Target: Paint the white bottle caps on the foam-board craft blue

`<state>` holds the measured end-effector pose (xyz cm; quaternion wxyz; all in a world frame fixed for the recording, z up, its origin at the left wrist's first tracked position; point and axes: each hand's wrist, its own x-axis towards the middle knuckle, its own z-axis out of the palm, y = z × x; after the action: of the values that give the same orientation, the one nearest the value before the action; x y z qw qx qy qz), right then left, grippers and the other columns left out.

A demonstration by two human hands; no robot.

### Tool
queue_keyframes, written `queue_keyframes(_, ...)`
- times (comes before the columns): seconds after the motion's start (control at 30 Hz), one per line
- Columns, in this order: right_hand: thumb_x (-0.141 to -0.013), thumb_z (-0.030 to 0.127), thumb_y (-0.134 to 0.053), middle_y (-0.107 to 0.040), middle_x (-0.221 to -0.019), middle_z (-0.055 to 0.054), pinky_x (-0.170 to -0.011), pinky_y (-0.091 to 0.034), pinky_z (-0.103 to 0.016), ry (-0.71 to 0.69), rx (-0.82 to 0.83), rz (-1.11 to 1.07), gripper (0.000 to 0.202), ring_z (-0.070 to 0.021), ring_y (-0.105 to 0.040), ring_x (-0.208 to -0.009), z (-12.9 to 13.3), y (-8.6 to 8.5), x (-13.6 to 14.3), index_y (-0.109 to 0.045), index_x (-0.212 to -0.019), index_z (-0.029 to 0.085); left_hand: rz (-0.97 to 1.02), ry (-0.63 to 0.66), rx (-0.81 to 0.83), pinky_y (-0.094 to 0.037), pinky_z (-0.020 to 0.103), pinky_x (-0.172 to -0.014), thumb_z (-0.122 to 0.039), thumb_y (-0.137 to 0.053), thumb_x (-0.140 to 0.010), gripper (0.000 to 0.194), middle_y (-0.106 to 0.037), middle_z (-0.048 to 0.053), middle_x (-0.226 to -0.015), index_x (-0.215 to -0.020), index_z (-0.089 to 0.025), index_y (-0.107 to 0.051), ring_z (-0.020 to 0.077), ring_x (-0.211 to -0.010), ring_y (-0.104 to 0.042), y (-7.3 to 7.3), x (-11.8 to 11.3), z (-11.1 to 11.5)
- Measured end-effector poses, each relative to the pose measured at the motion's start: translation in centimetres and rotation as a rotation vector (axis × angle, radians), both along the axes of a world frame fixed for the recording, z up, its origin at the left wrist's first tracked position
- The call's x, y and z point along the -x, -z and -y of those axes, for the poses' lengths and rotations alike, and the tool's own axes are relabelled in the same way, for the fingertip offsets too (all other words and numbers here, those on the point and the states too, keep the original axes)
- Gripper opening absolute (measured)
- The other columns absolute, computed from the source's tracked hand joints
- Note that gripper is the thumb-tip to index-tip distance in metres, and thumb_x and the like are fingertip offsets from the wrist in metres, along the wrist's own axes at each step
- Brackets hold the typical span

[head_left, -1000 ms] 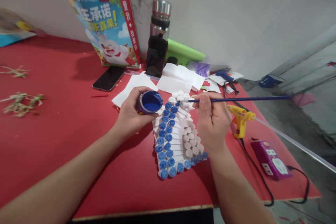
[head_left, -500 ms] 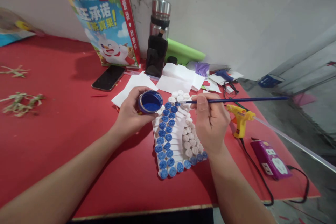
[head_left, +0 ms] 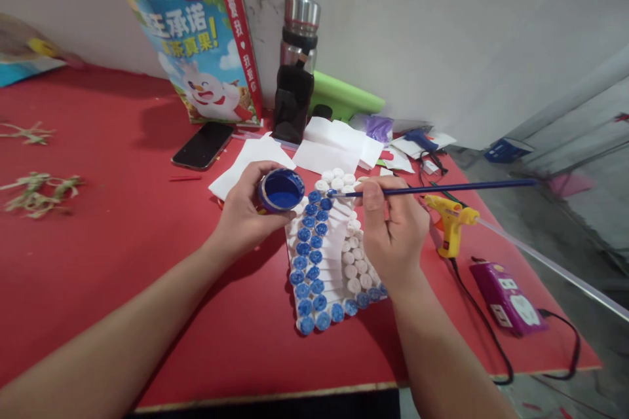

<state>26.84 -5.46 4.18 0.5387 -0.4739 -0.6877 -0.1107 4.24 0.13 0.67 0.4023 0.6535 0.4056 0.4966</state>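
My left hand point(head_left: 246, 206) is closed around a small jar of blue paint point(head_left: 282, 190), its open mouth tilted toward me. In my right hand point(head_left: 396, 226) a thin blue paintbrush point(head_left: 457, 187) is pinched, lying almost level. Its tip is at the upper rolls of a craft panel point(head_left: 330, 242), seemingly touching one of them. The panel bears small rolled paper coils: two columns on the left and the bottom row are blue, while those at the top and right are white. Pleated white strips run down its middle. My right hand hides part of the panel's right side.
To the right lie a yellow glue gun point(head_left: 449, 222) and a purple power socket point(head_left: 508, 298) with cords. Behind are white papers point(head_left: 327, 147), a phone point(head_left: 203, 145), a bottle point(head_left: 299, 33) and a printed bag point(head_left: 196, 46). Dried plant knots point(head_left: 42, 193) rest at left on the red table point(head_left: 122, 222).
The brush tip has shifted slightly down and left on the upper coils, and my right hand has moved a little left with it. My left hand holds the jar almost still.
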Motion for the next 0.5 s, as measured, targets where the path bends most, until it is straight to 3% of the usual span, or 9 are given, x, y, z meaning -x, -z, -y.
queue_keyframes(0.5,-0.116,0.027,-0.053,-0.076,-0.088,0.001,-0.067,-0.058,-0.027,0.03,0.002,-0.03,0.021,-0.0122,-0.074,-0.073,-0.12,0.23,-0.13,-0.068,-0.103,0.023,0.009,0.004,-0.006,-0.059,0.047,-0.102,-0.026,-0.091,-0.071,0.062,-0.072,0.009,-0.128,-0.126,-0.023,-0.062,0.0314,-0.118,-0.073,0.1,-0.03,-0.06)
